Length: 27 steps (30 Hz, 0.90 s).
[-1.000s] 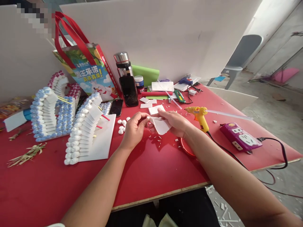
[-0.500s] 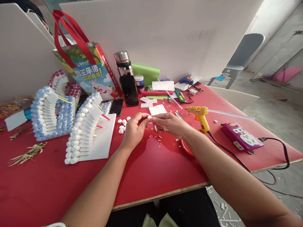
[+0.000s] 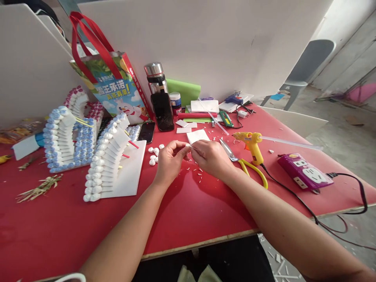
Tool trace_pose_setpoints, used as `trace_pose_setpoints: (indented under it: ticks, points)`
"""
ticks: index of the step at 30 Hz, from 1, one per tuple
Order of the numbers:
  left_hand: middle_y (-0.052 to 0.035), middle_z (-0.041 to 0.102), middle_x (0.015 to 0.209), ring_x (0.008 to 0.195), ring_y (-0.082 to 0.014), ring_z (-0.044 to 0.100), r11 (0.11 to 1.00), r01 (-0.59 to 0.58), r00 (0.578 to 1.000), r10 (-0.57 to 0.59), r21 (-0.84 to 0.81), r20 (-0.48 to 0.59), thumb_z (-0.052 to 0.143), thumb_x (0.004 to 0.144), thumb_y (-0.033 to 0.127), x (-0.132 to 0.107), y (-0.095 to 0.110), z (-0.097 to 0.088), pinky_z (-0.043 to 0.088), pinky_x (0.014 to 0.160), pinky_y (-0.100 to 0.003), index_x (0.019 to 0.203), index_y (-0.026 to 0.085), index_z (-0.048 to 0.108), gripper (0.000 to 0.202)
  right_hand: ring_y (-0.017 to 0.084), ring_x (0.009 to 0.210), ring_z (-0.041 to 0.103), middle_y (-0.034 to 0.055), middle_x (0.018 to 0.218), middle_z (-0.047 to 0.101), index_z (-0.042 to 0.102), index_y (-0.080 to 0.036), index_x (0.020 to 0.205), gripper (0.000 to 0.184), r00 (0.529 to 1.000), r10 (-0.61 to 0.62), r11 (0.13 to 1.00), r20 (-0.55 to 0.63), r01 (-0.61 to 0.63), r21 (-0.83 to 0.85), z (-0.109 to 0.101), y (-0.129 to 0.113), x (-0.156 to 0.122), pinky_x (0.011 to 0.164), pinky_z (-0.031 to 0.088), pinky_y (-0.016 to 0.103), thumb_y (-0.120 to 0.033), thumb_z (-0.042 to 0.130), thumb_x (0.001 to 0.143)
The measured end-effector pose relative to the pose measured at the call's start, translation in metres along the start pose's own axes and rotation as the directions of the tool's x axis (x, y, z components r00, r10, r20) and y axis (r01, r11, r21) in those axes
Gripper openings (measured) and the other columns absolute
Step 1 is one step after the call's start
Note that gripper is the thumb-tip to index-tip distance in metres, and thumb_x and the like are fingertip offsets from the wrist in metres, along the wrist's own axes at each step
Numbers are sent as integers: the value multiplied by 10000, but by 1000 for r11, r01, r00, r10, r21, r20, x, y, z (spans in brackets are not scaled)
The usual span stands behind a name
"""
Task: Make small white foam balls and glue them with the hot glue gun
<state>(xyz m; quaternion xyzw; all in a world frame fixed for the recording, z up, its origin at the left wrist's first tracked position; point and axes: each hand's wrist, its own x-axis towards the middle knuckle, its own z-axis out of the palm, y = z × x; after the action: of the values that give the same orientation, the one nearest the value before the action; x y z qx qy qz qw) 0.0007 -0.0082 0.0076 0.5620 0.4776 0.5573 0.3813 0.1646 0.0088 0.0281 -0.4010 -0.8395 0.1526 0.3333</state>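
Observation:
My left hand is closed, with thumb and forefinger pinching a small white rolled piece. Against the same piece, the fingertips of my right hand are pressed together; its other fingers are curled under and partly hidden. Several white rolled balls lie just left of my left hand. Yellow-handled scissors rest beside my right wrist, partly behind the forearm. White scraps are scattered under my hands, and a white square sheet lies beyond them.
To the left stand a white curved model edged with white balls and a blue-and-white one. A yellow glue gun and a purple power socket are on the right. Behind are a phone, a flask and a bag.
My right hand has curled in and turned over more at the white piece. The scissors beside the right forearm show more, and an orange curved edge there is no longer visible. The view shifted slightly.

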Motion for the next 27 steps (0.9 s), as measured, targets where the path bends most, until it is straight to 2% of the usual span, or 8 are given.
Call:
trace_pose_setpoints:
  ticks: [8, 12, 19, 23, 27]
  points:
    - [-2, 685, 727, 557, -121, 626, 970, 166, 976, -135, -180, 172, 853, 683, 335, 6, 4, -14, 544, 605, -273, 806, 168, 693, 262, 114, 606, 447, 14, 698, 572, 597, -173, 735, 223, 990, -127, 983, 67, 117, 140, -11, 7, 0, 590, 290, 256, -198, 477, 921]
    - [-23, 692, 768, 585, -134, 646, 963, 219, 959, -182, -155, 219, 835, 703, 359, 8, 4, -17, 576, 657, -311, 906, 164, 759, 291, 119, 626, 475, 27, 733, 609, 613, -176, 764, 235, 987, -136, 981, 88, 121, 153, -8, 10, 0, 601, 299, 258, -221, 470, 945]
    - [-8, 648, 772, 626, -123, 620, 997, 69, 986, -65, -18, 155, 763, 782, 399, 6, -3, -13, 540, 678, -288, 911, 195, 789, 243, 135, 649, 514, 51, 758, 634, 619, -163, 781, 233, 989, -78, 996, 123, 74, 40, -1, 11, 0, 608, 310, 259, -183, 453, 942]
    - [-15, 664, 815, 659, -127, 604, 996, -30, 998, 26, 79, 54, 732, 815, 410, 4, -6, -10, 510, 676, -275, 885, 197, 762, 226, 150, 679, 555, 64, 773, 648, 593, -166, 785, 228, 989, -46, 999, 141, 44, 19, 4, 11, 1, 628, 325, 262, -174, 438, 953]
    - [-40, 675, 873, 807, -164, 629, 976, -91, 996, 89, 199, 17, 697, 840, 445, 3, -4, -6, 504, 769, -286, 827, 188, 708, 258, 162, 651, 549, 58, 713, 628, 569, -173, 755, 223, 992, 38, 999, 122, -35, -28, 8, 11, 0, 619, 318, 273, -190, 454, 945]
